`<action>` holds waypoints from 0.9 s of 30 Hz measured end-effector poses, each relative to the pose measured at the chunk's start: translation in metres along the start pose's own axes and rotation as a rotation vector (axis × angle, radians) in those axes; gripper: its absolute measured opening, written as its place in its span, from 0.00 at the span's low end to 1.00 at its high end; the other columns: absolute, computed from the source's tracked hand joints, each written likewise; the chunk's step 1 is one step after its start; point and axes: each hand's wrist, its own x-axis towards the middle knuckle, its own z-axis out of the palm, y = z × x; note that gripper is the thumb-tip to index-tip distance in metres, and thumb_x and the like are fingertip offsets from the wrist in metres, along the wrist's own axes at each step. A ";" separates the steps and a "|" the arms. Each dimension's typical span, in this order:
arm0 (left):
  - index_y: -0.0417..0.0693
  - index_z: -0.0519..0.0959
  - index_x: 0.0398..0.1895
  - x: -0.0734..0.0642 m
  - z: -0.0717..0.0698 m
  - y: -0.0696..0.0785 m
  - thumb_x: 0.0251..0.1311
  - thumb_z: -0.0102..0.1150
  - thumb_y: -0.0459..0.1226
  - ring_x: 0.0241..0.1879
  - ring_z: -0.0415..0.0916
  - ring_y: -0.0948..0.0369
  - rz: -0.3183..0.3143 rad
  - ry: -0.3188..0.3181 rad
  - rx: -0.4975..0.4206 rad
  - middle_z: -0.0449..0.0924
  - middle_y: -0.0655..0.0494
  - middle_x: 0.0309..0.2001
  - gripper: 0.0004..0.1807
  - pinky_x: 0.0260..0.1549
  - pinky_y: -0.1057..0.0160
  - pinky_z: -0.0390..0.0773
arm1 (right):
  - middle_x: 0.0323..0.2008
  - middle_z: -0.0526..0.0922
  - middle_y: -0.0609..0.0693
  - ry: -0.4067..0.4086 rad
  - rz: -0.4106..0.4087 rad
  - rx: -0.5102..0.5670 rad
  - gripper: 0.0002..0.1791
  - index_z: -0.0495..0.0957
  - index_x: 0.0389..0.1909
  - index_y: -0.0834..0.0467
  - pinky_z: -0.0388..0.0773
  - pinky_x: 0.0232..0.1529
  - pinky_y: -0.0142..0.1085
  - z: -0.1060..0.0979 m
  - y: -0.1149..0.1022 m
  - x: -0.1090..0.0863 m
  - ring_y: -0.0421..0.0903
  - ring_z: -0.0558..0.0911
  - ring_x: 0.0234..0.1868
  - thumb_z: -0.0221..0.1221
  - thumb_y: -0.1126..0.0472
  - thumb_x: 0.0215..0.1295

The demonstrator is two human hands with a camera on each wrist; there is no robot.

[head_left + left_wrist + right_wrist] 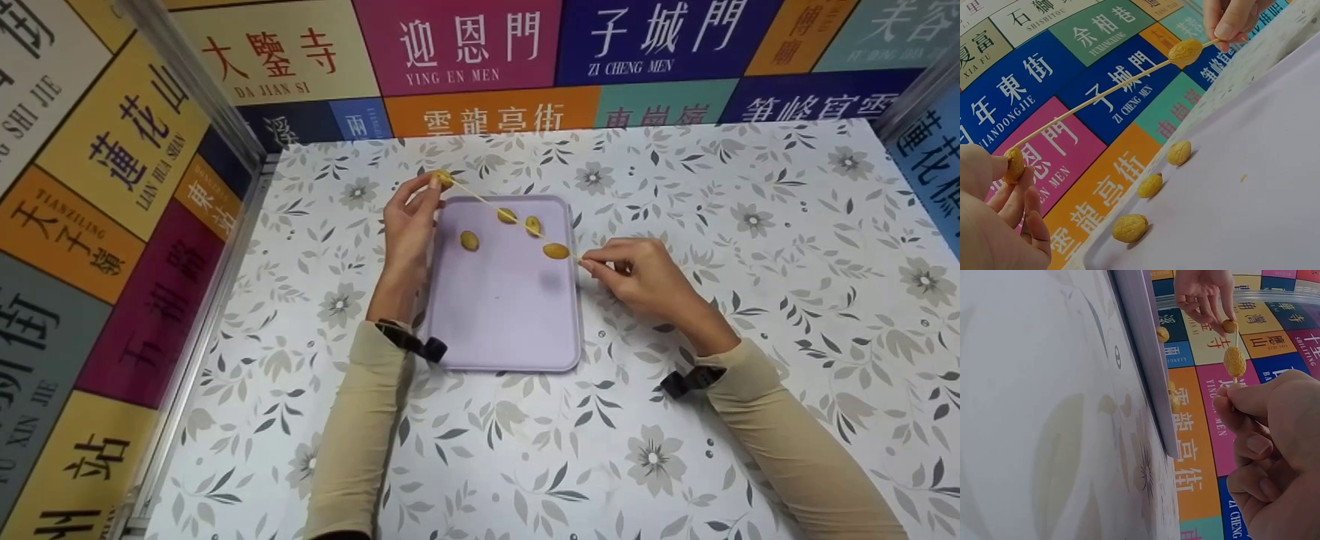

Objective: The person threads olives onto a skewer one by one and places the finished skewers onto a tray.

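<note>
A thin wooden skewer (pixel 1092 100) is held slanting above a light purple tray (pixel 502 330). My left hand (pixel 410 225) pinches a wrinkled, olive-like yellow-brown fruit (pixel 1014 166) between thumb and fingers at the skewer's far tip. Whether the tip has gone into that fruit cannot be told. With thumb and forefinger my right hand (pixel 637 274) pinches the skewer's other end. A second such fruit (pixel 1234 361) is threaded on the stick, close to the right fingertips. Beneath the skewer, three more fruits (pixel 469 240) lie apart on the tray's far half.
A white tablecloth (pixel 750 315) with grey flowers and leaves surrounds the tray. Colourful panels with large lettering (pixel 465 45) stand along the table's far and left sides. A tiny yellowish scrap (pixel 1244 178) lies on the tray. Each wrist wears a black strap (pixel 405 339).
</note>
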 end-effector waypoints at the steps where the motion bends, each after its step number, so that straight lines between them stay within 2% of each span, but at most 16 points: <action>1: 0.55 0.84 0.61 0.000 0.000 0.000 0.77 0.65 0.49 0.57 0.79 0.46 -0.005 0.001 -0.004 0.90 0.49 0.56 0.17 0.48 0.57 0.73 | 0.28 0.89 0.53 -0.002 -0.001 -0.001 0.07 0.94 0.46 0.58 0.67 0.25 0.26 0.000 0.000 0.000 0.42 0.75 0.23 0.69 0.63 0.74; 7: 0.56 0.83 0.62 0.001 0.000 0.002 0.75 0.67 0.49 0.56 0.79 0.47 -0.002 -0.001 -0.024 0.89 0.47 0.57 0.17 0.48 0.58 0.70 | 0.27 0.88 0.49 -0.001 -0.004 -0.002 0.07 0.94 0.46 0.59 0.66 0.25 0.26 0.000 0.001 0.000 0.42 0.74 0.23 0.70 0.64 0.73; 15: 0.58 0.86 0.61 0.001 0.001 -0.002 0.73 0.70 0.49 0.52 0.81 0.56 0.021 -0.016 -0.016 0.91 0.55 0.54 0.18 0.49 0.57 0.71 | 0.29 0.88 0.48 0.006 0.030 0.032 0.09 0.93 0.48 0.60 0.71 0.25 0.26 0.000 0.000 -0.001 0.41 0.77 0.24 0.68 0.62 0.76; 20: 0.53 0.85 0.58 0.001 0.003 -0.002 0.73 0.70 0.45 0.55 0.84 0.49 0.056 -0.040 -0.057 0.92 0.53 0.50 0.15 0.48 0.61 0.75 | 0.31 0.89 0.55 0.002 0.031 0.041 0.09 0.92 0.48 0.61 0.72 0.27 0.26 0.000 0.000 -0.001 0.43 0.78 0.26 0.66 0.63 0.77; 23: 0.52 0.84 0.58 0.000 0.004 -0.002 0.74 0.69 0.45 0.49 0.83 0.50 0.071 -0.050 -0.041 0.92 0.55 0.45 0.15 0.45 0.61 0.74 | 0.32 0.89 0.57 0.006 0.023 0.042 0.09 0.92 0.48 0.61 0.72 0.28 0.26 0.001 0.001 -0.001 0.44 0.78 0.26 0.66 0.63 0.77; 27: 0.51 0.84 0.59 -0.001 0.005 -0.002 0.75 0.69 0.44 0.42 0.78 0.57 0.083 -0.058 -0.030 0.90 0.55 0.40 0.15 0.42 0.59 0.72 | 0.30 0.88 0.53 0.025 0.016 0.037 0.09 0.93 0.48 0.60 0.71 0.27 0.26 0.001 0.002 -0.001 0.43 0.77 0.25 0.67 0.63 0.76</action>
